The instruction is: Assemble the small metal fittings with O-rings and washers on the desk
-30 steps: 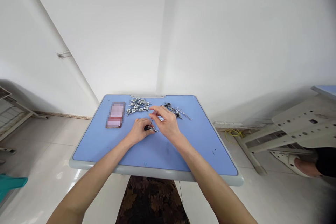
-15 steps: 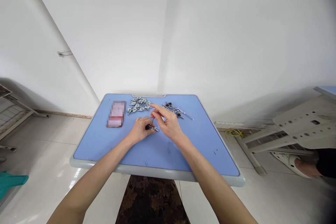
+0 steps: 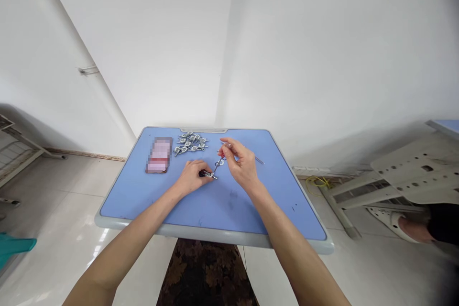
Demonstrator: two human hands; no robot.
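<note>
My left hand [image 3: 193, 175] rests on the blue tabletop, its fingers closed on a small metal part with a black piece [image 3: 205, 173]. The part's bare metal end sticks out to the right of the fingertips. Above and to the right, my right hand [image 3: 242, 162] pinches a thin screwdriver [image 3: 217, 166] with a reddish handle, mostly hidden by the fingers. Its shaft slants down toward the part. Close to the shaft shows a small pale ring-shaped metal piece [image 3: 221, 162]; whether it lies on the table or touches the tool I cannot tell.
Several silver metal parts [image 3: 190, 142] lie heaped at the table's back. A phone [image 3: 158, 155] lies at the left. A thin rod [image 3: 259, 160] shows past my right hand. The table [image 3: 215, 234] stands against a white wall; another person's shoe [image 3: 390, 222] is at the right.
My right hand has drawn back to the right with the screwdriver, away from the part. It now covers the black-wheeled parts seen before. My left hand stays in place.
</note>
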